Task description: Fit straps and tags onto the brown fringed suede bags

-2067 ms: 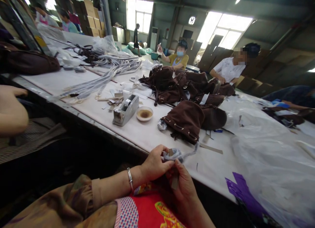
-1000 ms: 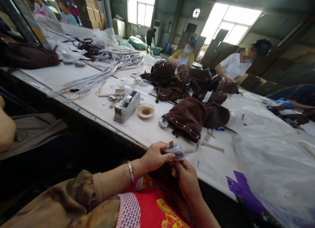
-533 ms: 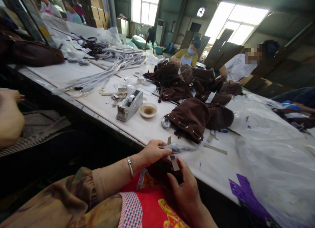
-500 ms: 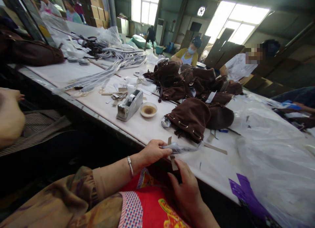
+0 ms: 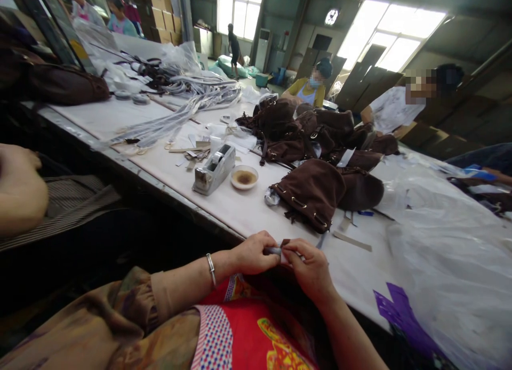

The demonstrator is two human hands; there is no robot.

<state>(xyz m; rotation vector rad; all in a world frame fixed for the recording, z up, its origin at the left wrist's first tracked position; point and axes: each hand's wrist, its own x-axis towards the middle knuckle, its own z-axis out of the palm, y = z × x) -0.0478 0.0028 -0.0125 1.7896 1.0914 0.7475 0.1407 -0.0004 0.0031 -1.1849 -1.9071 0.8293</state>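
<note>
At the lower centre of the frame, the left hand is closed on a grey, plastic-wrapped bundle, gripping it between thumb and fingers just beyond the near edge of the white table. The right hand meets it from the right, thumb and fingers pinched together on a brown strip whose end sticks up between the two hands; how far the strip goes round the bundle is hidden by the fingers. A metal bracelet circles the left wrist, and a red apron fills the bottom centre. Above the hands, a dark brown drawstring bag lies on its side, with a pile of brown bags behind it. Near the middle of the frame a grey tape dispenser stands just beside a shallow white dish with a brown-stained inside. Plastic-wrapped straps stretch across the upper left, clear plastic sheeting covers the right, and a co-worker's arm enters at the left edge.
</note>
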